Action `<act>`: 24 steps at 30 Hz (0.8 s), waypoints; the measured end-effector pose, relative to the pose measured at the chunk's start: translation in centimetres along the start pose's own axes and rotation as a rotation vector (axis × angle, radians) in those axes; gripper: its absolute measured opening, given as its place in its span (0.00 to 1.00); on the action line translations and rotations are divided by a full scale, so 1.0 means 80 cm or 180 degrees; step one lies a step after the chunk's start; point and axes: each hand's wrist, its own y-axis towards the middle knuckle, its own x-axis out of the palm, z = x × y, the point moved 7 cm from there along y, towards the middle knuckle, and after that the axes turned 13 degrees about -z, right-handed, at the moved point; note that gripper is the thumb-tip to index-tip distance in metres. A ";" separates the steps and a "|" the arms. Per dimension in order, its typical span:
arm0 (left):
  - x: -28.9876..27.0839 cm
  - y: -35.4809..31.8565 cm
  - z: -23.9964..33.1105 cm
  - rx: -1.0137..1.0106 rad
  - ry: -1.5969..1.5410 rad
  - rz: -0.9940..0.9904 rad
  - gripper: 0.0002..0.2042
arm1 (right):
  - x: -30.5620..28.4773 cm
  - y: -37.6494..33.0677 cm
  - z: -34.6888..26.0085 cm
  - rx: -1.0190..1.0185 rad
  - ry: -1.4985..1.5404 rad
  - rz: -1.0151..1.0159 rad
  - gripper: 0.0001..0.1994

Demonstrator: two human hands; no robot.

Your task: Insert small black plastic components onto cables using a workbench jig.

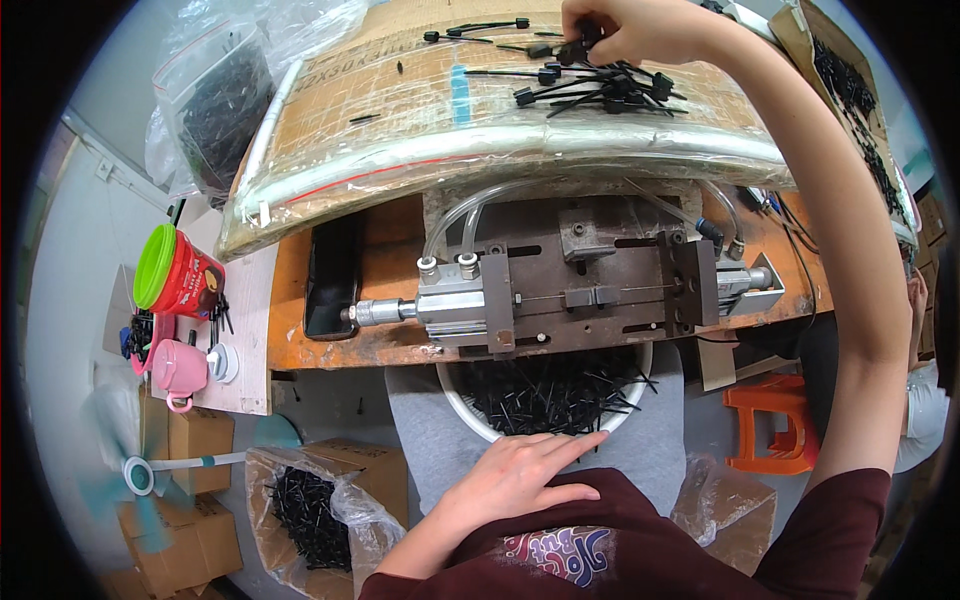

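My right hand point(640, 32) reaches to the far side, its fingers closed on black plastic pieces. Below it on a wrapped cardboard surface point(400, 95) lies a heap of black pieces with thin stems and blocky heads point(610, 92). My left hand point(525, 475) lies with fingers stretched out at the near rim of a white basin point(472, 425) on my lap. Many small black stemmed pieces point(545, 390) fill that basin. Between my hands stands a metal clamping fixture point(600, 325) with two small blocks at its middle and pneumatic cylinders point(450, 305) at its sides.
Clear air hoses point(450, 222) rise from the fixture. A black tray point(335, 275), red tub point(185, 275) and pink cup point(180, 370) are to the left. Below stand a fan point(140, 475) and a lined carton of black parts point(310, 515). An orange stool point(770, 425) and another person point(925, 410) are right.
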 end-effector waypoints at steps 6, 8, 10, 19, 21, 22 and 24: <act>-0.026 0.001 0.018 0.0175 0.0076 0.0302 0.30 | -0.014 -0.025 0.031 0.0608 0.1198 0.0338 0.11; -0.046 -0.001 0.028 0.0459 0.0058 0.0660 0.28 | -0.016 -0.033 0.056 0.0483 0.1743 0.0676 0.08; -0.066 -0.004 0.036 0.0591 0.0097 0.0986 0.26 | -0.019 -0.042 0.085 0.0427 0.2273 0.1094 0.08; -0.140 0.012 0.041 0.0441 -0.0976 0.2400 0.29 | 0.061 -0.128 -0.021 -0.0821 0.4117 0.1390 0.12; -0.140 0.022 0.041 0.0528 -0.1577 0.2455 0.26 | 0.107 -0.145 -0.070 -0.0530 0.5045 0.1114 0.09; -0.137 0.025 0.044 0.0549 -0.1382 0.2262 0.25 | 0.125 -0.153 -0.082 -0.0431 0.5292 0.0944 0.09; -0.130 0.028 0.048 0.0581 -0.0990 0.1875 0.22 | 0.161 -0.164 -0.094 -0.0563 0.6052 0.0693 0.09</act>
